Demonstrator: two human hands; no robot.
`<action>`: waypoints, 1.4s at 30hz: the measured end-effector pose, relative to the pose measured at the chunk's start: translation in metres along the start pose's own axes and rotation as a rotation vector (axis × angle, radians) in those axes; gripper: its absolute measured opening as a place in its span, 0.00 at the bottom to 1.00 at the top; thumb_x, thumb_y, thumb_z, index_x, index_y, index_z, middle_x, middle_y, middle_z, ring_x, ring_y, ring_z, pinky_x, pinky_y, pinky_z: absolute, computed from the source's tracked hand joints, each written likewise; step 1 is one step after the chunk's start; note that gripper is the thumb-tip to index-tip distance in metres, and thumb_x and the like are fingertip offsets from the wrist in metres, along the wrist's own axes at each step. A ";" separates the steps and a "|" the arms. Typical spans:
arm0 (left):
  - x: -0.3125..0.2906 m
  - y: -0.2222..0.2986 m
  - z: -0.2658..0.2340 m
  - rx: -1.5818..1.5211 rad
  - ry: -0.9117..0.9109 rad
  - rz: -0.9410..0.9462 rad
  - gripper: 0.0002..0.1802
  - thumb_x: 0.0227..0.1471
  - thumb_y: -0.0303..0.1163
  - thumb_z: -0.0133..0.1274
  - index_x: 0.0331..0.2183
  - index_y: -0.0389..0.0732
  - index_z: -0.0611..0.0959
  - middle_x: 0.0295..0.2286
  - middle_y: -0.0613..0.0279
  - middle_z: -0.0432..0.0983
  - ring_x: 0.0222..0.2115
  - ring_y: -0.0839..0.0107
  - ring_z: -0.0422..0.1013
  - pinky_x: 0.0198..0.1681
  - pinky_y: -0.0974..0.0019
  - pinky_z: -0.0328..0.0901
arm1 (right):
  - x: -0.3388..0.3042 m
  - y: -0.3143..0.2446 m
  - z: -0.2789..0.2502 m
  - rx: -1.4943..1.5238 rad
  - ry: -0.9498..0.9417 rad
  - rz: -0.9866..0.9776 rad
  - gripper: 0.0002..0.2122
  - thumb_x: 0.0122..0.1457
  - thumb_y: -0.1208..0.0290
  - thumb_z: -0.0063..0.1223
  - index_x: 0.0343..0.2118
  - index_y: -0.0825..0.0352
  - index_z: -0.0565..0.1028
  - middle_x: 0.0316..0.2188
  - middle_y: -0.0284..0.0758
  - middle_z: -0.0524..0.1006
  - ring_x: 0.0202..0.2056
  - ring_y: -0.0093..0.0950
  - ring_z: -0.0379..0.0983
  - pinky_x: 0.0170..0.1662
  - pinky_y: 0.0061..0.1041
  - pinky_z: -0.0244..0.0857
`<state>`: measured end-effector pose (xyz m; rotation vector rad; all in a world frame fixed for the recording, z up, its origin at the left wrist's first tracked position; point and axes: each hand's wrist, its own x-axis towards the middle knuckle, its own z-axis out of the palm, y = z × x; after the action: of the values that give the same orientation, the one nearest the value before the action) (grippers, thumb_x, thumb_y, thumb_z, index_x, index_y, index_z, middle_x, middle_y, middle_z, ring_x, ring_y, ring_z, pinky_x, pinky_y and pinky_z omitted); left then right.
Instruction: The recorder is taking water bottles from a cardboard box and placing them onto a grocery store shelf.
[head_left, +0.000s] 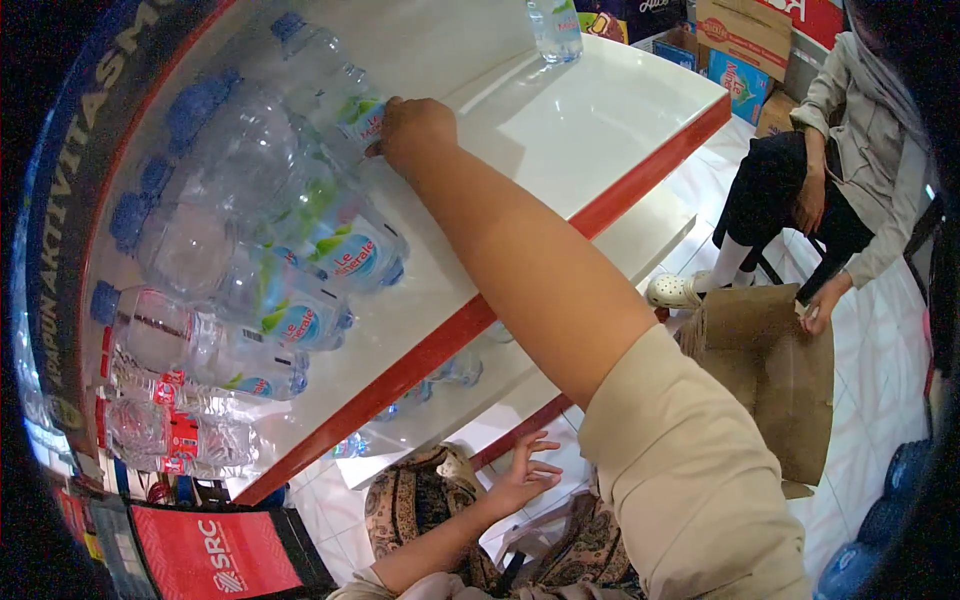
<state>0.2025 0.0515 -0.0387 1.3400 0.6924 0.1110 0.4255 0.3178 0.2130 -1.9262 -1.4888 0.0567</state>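
While the left hand [523, 476] hangs low near the person's lap with its fingers spread loosely and nothing in it, just above a patterned cloth [420, 505], the right arm in a beige sleeve [690, 480] stretches up and away across a white shelf [600, 130] with a red front edge. Below that shelf a lower white shelf [640, 235] shows, with a few more bottles lying beneath the red edge. On the upper shelf a row of clear plastic water bottles [300, 270] with blue caps lies on its side, packed close together along the left. At the far end of the reach, the right hand [413, 130] is closed on the labelled end of one water bottle [335, 95] that lies at the back of the row, touching its neighbours. Farther back, a single upright bottle [553, 28] stands on the shelf near its rear edge. To the right, a seated person in a light jacket touches a brown cardboard box [775, 370] on the tiled floor [880, 340], with printed cartons [745, 45] stacked behind.
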 end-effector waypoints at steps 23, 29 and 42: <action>-0.014 -0.007 -0.033 0.076 0.326 0.067 0.30 0.47 0.27 0.53 0.50 0.41 0.58 0.42 0.58 0.65 0.36 0.73 0.67 0.41 0.69 0.62 | -0.159 0.041 -0.055 0.708 0.449 -0.188 0.10 0.50 0.81 0.41 0.36 0.71 0.72 0.27 0.37 0.75 0.33 0.26 0.72 0.38 0.20 0.64; -0.021 -0.018 -0.033 0.057 0.328 0.088 0.28 0.46 0.28 0.54 0.48 0.40 0.61 0.42 0.57 0.66 0.38 0.72 0.68 0.41 0.69 0.63 | -0.253 0.109 0.043 0.818 0.608 0.200 0.15 0.46 0.83 0.43 0.40 0.70 0.67 0.34 0.39 0.71 0.38 0.28 0.68 0.42 0.23 0.62; -0.043 -0.029 -0.056 0.097 0.397 0.020 0.28 0.47 0.31 0.55 0.48 0.39 0.61 0.42 0.56 0.66 0.37 0.70 0.68 0.41 0.68 0.63 | -0.198 0.186 0.111 0.245 0.286 0.192 0.33 0.33 0.64 0.68 0.44 0.72 0.66 0.39 0.47 0.69 0.45 0.42 0.65 0.44 0.34 0.62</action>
<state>0.1303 0.0723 -0.0522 1.4337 1.0291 0.3707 0.4654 0.1815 -0.0437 -1.7868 -1.0567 0.0446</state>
